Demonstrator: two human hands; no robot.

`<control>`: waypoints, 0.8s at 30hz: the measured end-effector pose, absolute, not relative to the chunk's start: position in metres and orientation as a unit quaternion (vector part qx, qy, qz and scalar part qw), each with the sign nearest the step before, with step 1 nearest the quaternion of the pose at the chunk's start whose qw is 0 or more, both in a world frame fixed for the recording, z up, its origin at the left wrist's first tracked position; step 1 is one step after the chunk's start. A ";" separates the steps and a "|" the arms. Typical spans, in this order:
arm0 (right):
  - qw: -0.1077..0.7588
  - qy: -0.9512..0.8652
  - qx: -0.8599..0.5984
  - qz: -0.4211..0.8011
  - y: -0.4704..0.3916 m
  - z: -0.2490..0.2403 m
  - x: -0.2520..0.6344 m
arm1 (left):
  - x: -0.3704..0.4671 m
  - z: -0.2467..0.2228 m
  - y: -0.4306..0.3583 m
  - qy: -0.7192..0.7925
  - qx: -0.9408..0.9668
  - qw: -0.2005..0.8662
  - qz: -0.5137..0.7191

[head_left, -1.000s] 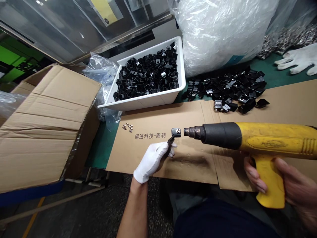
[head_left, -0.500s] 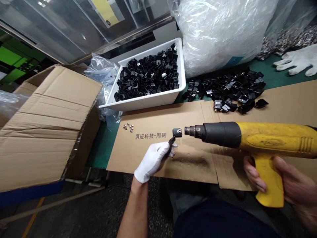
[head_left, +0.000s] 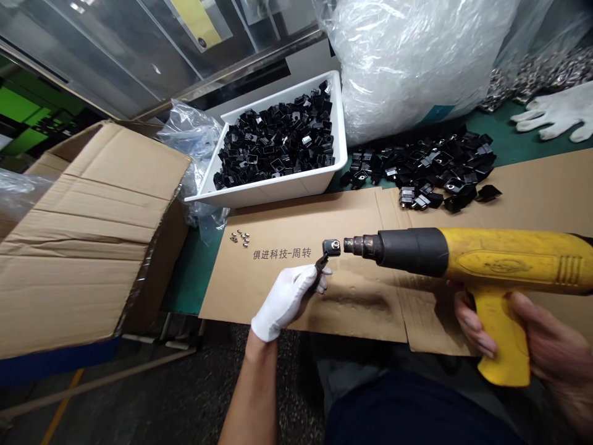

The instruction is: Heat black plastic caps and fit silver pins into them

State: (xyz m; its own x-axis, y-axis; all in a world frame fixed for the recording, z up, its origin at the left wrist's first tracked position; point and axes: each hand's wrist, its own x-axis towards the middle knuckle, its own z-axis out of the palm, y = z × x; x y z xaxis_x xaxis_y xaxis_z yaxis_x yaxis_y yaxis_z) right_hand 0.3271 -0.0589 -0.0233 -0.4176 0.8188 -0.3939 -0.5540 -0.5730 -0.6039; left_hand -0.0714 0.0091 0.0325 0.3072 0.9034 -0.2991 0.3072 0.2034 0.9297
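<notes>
In a white glove, my left hand [head_left: 288, 298] is closed around dark pliers [head_left: 320, 266]. The jaws grip a small black part [head_left: 331, 247] with a round metal piece on its face. My bare right hand [head_left: 542, 334] wraps round the handle of a yellow heat gun [head_left: 514, 259]. The gun's stepped metal nozzle points left, a small gap away from the black part. Several small metal pieces [head_left: 239, 237] lie on the cardboard sheet [head_left: 273, 296], left of the printed characters.
A white bin [head_left: 273, 193] full of black parts stands behind the cardboard. To its right are a pile of black parts [head_left: 426, 164], a big plastic bag [head_left: 417, 62] and a white glove [head_left: 556, 114]. A cardboard box [head_left: 88, 235] stands at the left.
The heat gun in my right hand has shifted very slightly left, its nozzle a bit closer to the black part. My left hand and the pliers look unchanged.
</notes>
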 end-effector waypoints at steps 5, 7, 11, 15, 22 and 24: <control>0.417 -0.194 -0.338 0.821 -0.059 -0.023 0.327 | -0.071 0.032 0.009 0.527 0.578 0.565 0.262; 0.416 -0.194 -0.341 0.820 -0.059 -0.023 0.327 | -0.071 0.031 0.008 0.528 0.576 0.567 0.262; 0.421 -0.200 -0.347 0.814 -0.060 -0.024 0.328 | -0.072 0.031 0.008 0.524 0.568 0.575 0.268; 0.422 -0.199 -0.350 0.813 -0.061 -0.026 0.328 | -0.072 0.031 0.008 0.523 0.563 0.582 0.268; 0.417 -0.204 -0.346 0.815 -0.060 -0.025 0.328 | -0.071 0.032 0.008 0.528 0.559 0.580 0.267; 0.417 -0.202 -0.348 0.815 -0.060 -0.024 0.328 | -0.071 0.032 0.008 0.529 0.559 0.579 0.268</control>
State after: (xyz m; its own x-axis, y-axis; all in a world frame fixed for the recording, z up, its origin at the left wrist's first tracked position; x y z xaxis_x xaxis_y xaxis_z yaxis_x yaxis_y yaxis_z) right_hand 0.3281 -0.0598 -0.0240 -0.4108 0.8204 -0.3978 -0.5389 -0.5704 -0.6199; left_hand -0.0706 0.0077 0.0322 0.2965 0.9021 -0.3135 0.2818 0.2310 0.9312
